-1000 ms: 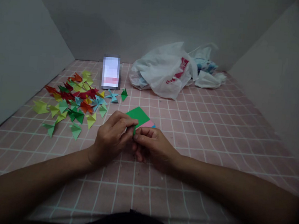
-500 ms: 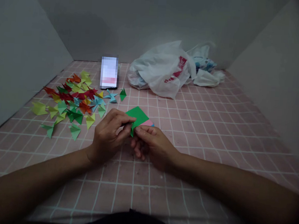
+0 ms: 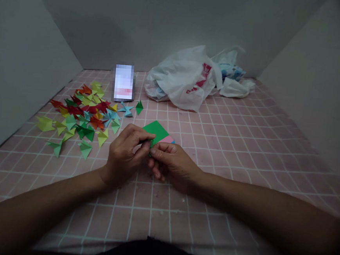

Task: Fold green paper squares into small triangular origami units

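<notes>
Step in hand looks like working a crease in a small green paper piece (image 3: 152, 142), mostly hidden between the fingertips, above the middle of the bench (image 3: 245, 141), toward its near edge. To do it well: line up the paper's edges first, steady it with one hand, pinch the fold from the point outward with the other, light pressure before the hard press; thin paper would probably buckle or tear at the tip if both sides pull at once. Better also to work clear of the stack of squares (image 3: 156, 129) just beyond, green on top with pink and blue showing, so the loose sheets don't get nudged. Grip: left hand (image 3: 127, 147) has index finger and thumb nearly together, clamped on the green piece from the left, small gap further back between those two fingers. Right hand (image 3: 179, 163) has thumb and index closed on the lower part from the right, other fingers curled underneath; exact contact hidden. The two sets of fingertips sit almost touching. Finished-looking folded papers (image 3: 84, 130) lie toward the bench's left edge, phone (image 3: 124, 82) near the far edge, white plastic bag (image 3: 185, 79) right of it.
</notes>
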Demonstrator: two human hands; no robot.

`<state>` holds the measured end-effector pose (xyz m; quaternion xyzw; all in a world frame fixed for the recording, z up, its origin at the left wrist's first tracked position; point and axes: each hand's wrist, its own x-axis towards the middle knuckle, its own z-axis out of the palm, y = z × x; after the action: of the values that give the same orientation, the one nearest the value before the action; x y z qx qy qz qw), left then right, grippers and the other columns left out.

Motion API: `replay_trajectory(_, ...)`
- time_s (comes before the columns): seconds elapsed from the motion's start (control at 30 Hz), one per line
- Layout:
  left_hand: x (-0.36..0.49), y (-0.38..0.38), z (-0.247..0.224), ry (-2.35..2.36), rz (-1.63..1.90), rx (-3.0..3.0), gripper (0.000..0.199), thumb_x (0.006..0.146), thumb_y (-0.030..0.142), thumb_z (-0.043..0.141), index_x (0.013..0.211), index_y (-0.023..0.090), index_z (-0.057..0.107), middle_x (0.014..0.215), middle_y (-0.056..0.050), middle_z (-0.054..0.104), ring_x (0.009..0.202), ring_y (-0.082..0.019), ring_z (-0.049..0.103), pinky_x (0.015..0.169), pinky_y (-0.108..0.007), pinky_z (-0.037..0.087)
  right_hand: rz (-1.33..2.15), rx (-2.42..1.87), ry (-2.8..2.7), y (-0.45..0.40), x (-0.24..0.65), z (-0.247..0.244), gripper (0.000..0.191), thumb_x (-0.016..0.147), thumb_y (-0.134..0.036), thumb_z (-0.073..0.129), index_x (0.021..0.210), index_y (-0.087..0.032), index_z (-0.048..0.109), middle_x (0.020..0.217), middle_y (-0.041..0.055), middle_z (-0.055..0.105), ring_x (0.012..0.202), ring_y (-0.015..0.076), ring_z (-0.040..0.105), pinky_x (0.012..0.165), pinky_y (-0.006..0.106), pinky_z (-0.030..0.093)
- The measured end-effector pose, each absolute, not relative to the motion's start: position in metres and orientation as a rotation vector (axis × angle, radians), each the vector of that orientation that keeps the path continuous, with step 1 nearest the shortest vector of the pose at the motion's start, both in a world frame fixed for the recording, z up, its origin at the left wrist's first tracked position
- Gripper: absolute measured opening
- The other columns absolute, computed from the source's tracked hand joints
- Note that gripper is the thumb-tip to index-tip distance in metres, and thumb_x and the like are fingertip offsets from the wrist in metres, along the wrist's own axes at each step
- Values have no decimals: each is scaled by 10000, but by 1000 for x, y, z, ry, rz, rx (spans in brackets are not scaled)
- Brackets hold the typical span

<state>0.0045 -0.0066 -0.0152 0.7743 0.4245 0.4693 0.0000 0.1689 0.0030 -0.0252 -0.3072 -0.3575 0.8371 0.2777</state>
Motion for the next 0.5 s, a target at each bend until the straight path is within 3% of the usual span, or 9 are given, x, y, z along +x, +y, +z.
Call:
replay_trajectory(0.37, 5, -6, -13, 1362, 1470, 2288, 197, 867, 18, 626, 938, 182, 710, 846, -17, 646, 793, -133, 622, 695, -266, 521, 2138, -877, -1082, 2, 169, -21, 245, 825, -305, 686, 662, -180, 552, 522, -41, 587, 367, 69, 523, 340, 164, 342)
replay_trajectory(0.5, 5, -6, -13, 1318, 1468, 2288, 205, 870, 20, 626, 959, 179, 719, 847, -19, 643, 784, -129, 619, 658, -247, 509, 2125, -871, -1100, 4, 169, -22, 297, 892, -378, 615, 677, -176, 583, 494, -20, 591, 369, 82, 531, 347, 172, 374)
